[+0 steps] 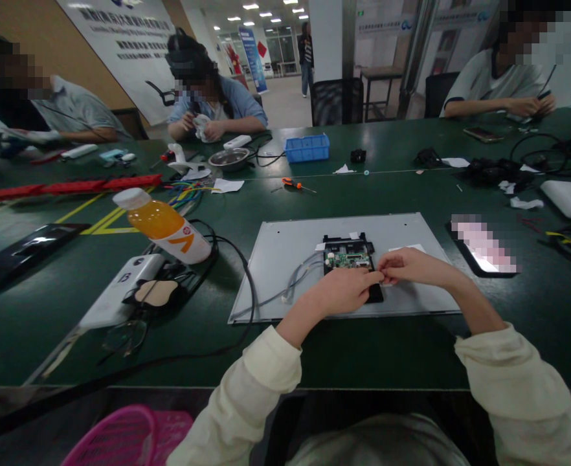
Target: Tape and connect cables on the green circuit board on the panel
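A grey metal panel (402,226) lies flat on the green table in front of me. A black module with a green circuit board (347,257) sits on its middle, and thin grey wires (295,281) run off to the left. My left hand (344,290) rests on the module's near end with fingers curled. My right hand (409,265) meets it from the right, fingertips pinched together at the module's right edge. What the fingers pinch is too small to make out.
An orange drink bottle (162,223) lies left of the panel above a white device (120,288) and black cables. A phone (484,249) lies to the right. A blue bin (307,147), an orange screwdriver (292,184) and other people's hands are across the table. A pink basket (130,437) sits below.
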Available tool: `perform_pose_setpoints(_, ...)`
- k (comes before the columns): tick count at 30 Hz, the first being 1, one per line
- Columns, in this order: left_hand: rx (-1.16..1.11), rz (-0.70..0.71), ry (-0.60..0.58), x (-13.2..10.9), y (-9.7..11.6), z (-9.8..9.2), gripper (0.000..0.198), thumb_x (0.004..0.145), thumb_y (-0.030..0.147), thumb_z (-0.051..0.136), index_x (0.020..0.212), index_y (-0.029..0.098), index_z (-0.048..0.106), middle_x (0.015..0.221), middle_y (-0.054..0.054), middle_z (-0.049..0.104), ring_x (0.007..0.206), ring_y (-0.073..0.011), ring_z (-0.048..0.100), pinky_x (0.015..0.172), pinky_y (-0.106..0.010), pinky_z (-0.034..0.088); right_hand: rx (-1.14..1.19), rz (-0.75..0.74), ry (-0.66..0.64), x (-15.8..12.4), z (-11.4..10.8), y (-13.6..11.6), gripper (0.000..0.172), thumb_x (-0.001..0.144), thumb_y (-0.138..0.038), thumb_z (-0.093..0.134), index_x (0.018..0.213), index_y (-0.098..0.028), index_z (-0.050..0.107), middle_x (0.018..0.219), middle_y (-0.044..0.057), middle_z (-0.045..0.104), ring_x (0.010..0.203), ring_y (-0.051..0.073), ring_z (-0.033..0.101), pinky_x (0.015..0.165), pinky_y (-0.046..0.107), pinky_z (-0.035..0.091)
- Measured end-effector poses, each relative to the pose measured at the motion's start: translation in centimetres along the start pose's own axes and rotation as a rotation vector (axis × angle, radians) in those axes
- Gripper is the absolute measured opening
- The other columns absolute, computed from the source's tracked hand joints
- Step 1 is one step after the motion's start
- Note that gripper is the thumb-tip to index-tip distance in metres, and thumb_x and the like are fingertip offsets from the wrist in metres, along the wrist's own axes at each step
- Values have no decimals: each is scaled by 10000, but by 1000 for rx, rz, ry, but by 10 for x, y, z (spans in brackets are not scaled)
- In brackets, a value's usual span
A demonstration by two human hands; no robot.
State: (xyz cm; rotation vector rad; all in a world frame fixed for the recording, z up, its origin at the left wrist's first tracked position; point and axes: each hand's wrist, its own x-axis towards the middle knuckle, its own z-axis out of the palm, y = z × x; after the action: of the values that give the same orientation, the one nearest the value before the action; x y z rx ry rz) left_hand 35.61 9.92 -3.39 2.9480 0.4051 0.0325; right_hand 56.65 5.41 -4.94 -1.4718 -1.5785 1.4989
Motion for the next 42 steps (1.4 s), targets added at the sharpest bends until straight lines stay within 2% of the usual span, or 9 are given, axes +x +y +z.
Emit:
perform_pose_setpoints(8, -57, -4, -20, 0, 0, 0, 351, 887, 149, 388, 1207, 226, 510, 1025, -59, 653, 818, -184, 638, 690, -294, 468, 74, 36, 16, -2, -1, 2, 168, 765, -268, 625, 901, -175, 659, 835, 32, 723, 796, 149, 683, 801, 320, 549)
perform_pose_setpoints(14, -25, -6, -38, 0, 2, -1, 374, 895, 162, 384, 1246, 234, 489, 1031, -55, 653, 829, -180, 637, 702, -289, 468, 103, 81, 48, -2, -2, 3, 148, 770, -277, 632, 870, -169, 640, 817, 36, 709, 773, 148, 679, 781, 309, 545)
perform_pose_setpoints(20, -18, -58, -58, -1, 4, -5, 463, 911, 187, 368, 1371, 238, 375, 1082, -69, 660, 843, -186, 647, 681, -280, 467, 50, 92, 108, 0, -7, 8, 131, 801, -277, 587, 874, -176, 629, 789, 40, 694, 679, 127, 639, 629, 258, 515)
perform_pose_setpoints(23, -26, -104, -34, -2, 6, -10, 507, 912, 198, 378, 1414, 236, 318, 1059, -67, 674, 828, -179, 647, 681, -272, 465, 22, 58, 188, 2, -12, 13, 172, 802, -304, 569, 904, -181, 633, 773, 38, 679, 636, 125, 609, 535, 237, 458)
perform_pose_setpoints(27, -68, -173, 98, -2, 3, -16, 485, 930, 221, 357, 1414, 230, 335, 973, -54, 688, 765, -158, 633, 671, -263, 456, -101, -31, 389, 5, -16, 14, 238, 794, -349, 555, 930, -188, 666, 740, 19, 658, 600, 118, 553, 516, 236, 397)
perform_pose_setpoints(30, -119, -281, 287, -2, -9, -19, 438, 933, 241, 362, 1368, 210, 405, 956, -55, 684, 713, -145, 610, 653, -262, 446, -191, -82, 560, 5, -16, 11, 265, 792, -370, 547, 927, -192, 690, 762, 23, 672, 623, 131, 555, 559, 254, 392)
perform_pose_setpoints(33, -167, -465, 488, -4, -30, -18, 386, 913, 230, 402, 1289, 195, 480, 867, -32, 673, 669, -139, 585, 665, -265, 439, -245, -101, 641, 4, -16, 8, 272, 799, -377, 540, 926, -198, 701, 805, 32, 688, 677, 155, 579, 617, 279, 403)
perform_pose_setpoints(37, -190, -690, 643, -9, -60, -12, 292, 862, 188, 463, 1131, 195, 576, 854, -23, 655, 688, -145, 577, 724, -281, 442, -249, -103, 580, 3, -15, 8, 290, 825, -401, 519, 944, -201, 692, 872, 40, 693, 762, 174, 598, 677, 298, 421)
perform_pose_setpoints(42, -190, -788, 644, -12, -78, -3, 233, 820, 161, 500, 1024, 167, 612, 919, -51, 628, 796, -168, 584, 792, -296, 453, -248, -73, 306, 0, -13, 9, 365, 836, -477, 526, 1022, -195, 665, 868, 39, 667, 742, 159, 586, 629, 280, 428)
